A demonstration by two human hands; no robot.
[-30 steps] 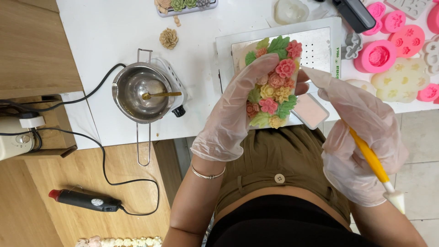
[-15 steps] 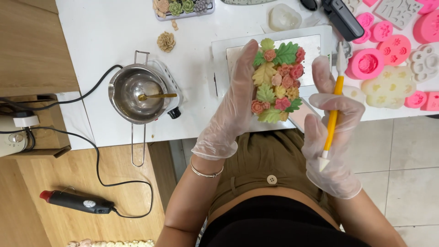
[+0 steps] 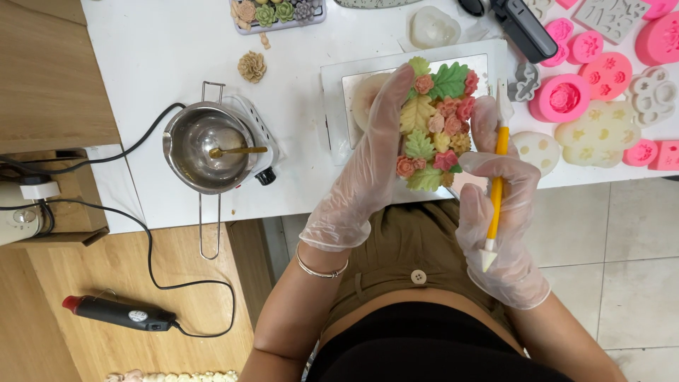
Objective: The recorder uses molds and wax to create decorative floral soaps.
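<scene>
We see a steel melting pot (image 3: 212, 147) on its small white heater, a gold spoon (image 3: 237, 151) resting inside; pink silicone moulds (image 3: 574, 90) crowd the white table (image 3: 163, 49) at far right; a black heat tool (image 3: 117, 313) lies on the wooden floor below.

Bare tabletop (image 3: 170, 49) left of the melting pot (image 3: 205, 148); pink moulds (image 3: 601, 78) crowd the right side

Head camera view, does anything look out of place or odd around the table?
A black glue gun with a red tip lies on the wooden floor, its cord trailing beside it, rather than on the white table. One tan flower piece sits loose on the table, outside the nearby tray. Nothing looks spilled or broken.
</scene>
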